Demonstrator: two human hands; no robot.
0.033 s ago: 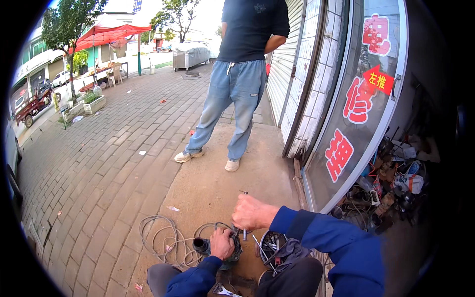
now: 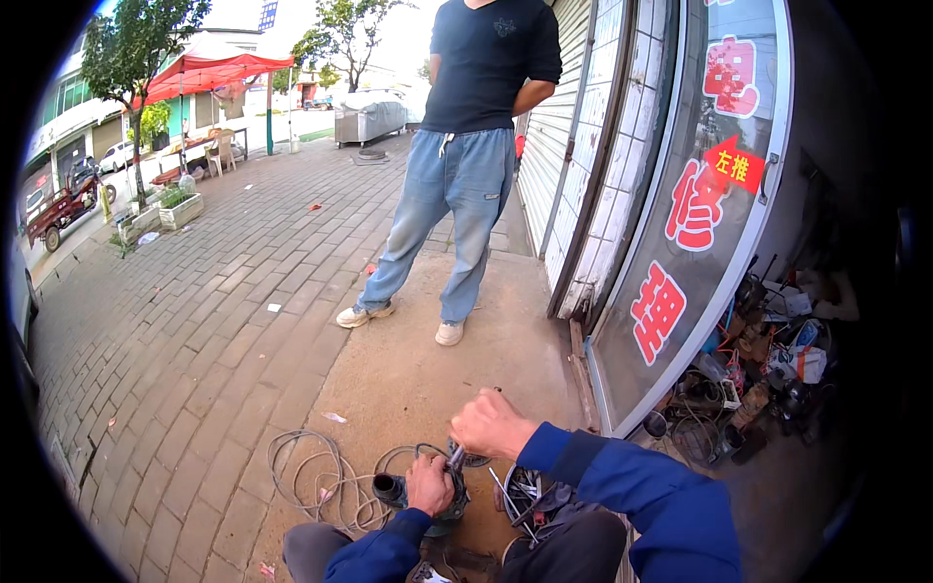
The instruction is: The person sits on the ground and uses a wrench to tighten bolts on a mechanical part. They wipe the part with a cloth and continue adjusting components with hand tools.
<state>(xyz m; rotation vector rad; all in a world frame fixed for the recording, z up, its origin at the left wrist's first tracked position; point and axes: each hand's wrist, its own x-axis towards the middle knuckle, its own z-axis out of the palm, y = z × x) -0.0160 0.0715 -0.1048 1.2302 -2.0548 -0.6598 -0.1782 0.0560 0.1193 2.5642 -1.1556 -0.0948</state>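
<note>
My left hand (image 2: 428, 484) is wrapped round a dark, worn power tool (image 2: 391, 489) low between my knees, whose round tubular end points left. In my closed right hand (image 2: 493, 425) is a metal hand tool (image 2: 456, 458) with a straight shank. Its lower end slants down against the power tool beside my left fingers; its exact kind is hard to make out. A grey cord (image 2: 335, 476) lies in loose loops on the ground to the left. Close to my right knee stands a round container (image 2: 522, 483) of metal tools, with dark cloth at its side.
A person in jeans (image 2: 452, 204) stands ahead on the concrete. To the right is a glass sliding door (image 2: 695, 194) with red lettering, and behind it a heap of parts (image 2: 777, 360). Brick paving (image 2: 214, 321) stretches left towards a red canopy (image 2: 219, 66) and a three-wheeled vehicle (image 2: 60, 209).
My right hand has tilted the metal tool from upright to slanting, and its lower end has moved left onto the power tool. My left hand stays in place. The whole view has shifted slightly.
</note>
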